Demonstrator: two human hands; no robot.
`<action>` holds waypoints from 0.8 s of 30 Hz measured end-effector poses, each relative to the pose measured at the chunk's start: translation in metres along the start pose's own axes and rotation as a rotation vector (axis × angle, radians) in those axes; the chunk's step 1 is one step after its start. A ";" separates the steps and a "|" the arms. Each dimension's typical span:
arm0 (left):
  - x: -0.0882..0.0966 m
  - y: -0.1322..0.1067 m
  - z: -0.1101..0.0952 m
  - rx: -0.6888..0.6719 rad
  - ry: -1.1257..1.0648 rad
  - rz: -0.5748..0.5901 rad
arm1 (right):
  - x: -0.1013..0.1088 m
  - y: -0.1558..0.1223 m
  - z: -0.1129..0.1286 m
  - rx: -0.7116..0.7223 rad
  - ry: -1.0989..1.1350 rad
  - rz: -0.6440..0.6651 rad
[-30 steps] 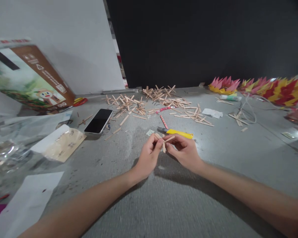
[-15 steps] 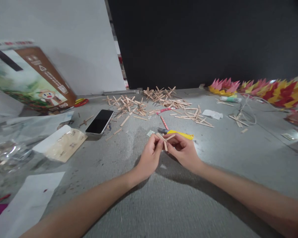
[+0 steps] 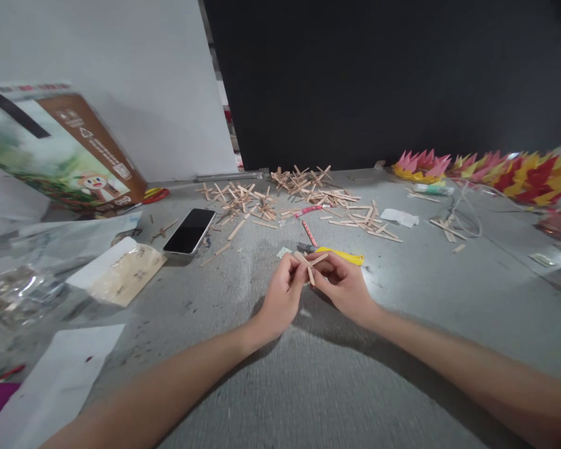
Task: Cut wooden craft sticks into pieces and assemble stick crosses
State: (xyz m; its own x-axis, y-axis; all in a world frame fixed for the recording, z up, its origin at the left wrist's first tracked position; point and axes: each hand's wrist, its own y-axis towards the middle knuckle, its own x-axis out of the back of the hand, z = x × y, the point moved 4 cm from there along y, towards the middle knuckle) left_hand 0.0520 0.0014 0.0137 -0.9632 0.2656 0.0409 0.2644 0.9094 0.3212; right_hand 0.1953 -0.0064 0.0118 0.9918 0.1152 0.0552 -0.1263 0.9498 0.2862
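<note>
Between my fingertips is a small cross of wooden craft sticks point(image 3: 311, 273), its pieces meeting at the middle. My left hand point(image 3: 283, 292) pinches it from the left, thumb against the sticks. From the other side my right hand point(image 3: 345, 288) grips it with thumb and fingers; part of the cross is hidden behind the fingers. Just beyond the right hand lies a yellow utility knife point(image 3: 341, 255) on the grey table point(image 3: 280, 386). A pink patterned stick point(image 3: 309, 233) rests behind the knife.
Piles of crossed craft sticks point(image 3: 243, 201) lie at the back. A phone point(image 3: 189, 231), a plastic packet point(image 3: 126, 274) and a printed bag point(image 3: 88, 156) are on the left. Pink and yellow paper crowns point(image 3: 421, 165), a glue stick point(image 3: 432, 188) and a cable point(image 3: 467, 215) are at the right.
Both hands keep their hold on the craft-stick cross, which has tilted very slightly. The view has shifted a little; the things on the table have not moved.
</note>
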 end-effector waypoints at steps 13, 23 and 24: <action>0.005 0.000 0.001 -0.024 0.116 0.006 | 0.001 -0.003 0.006 0.087 -0.095 -0.027; -0.001 -0.001 0.004 0.099 -0.047 -0.018 | 0.012 0.013 -0.009 -0.128 0.093 -0.025; -0.001 -0.001 0.002 0.101 -0.058 -0.019 | 0.013 0.013 -0.009 -0.128 0.090 -0.029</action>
State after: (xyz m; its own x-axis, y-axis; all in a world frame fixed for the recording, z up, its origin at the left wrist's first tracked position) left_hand 0.0530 0.0004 0.0111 -0.9645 0.2632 -0.0202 0.2522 0.9413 0.2246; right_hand 0.2067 0.0103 0.0076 0.9935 0.1071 -0.0392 -0.0994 0.9818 0.1616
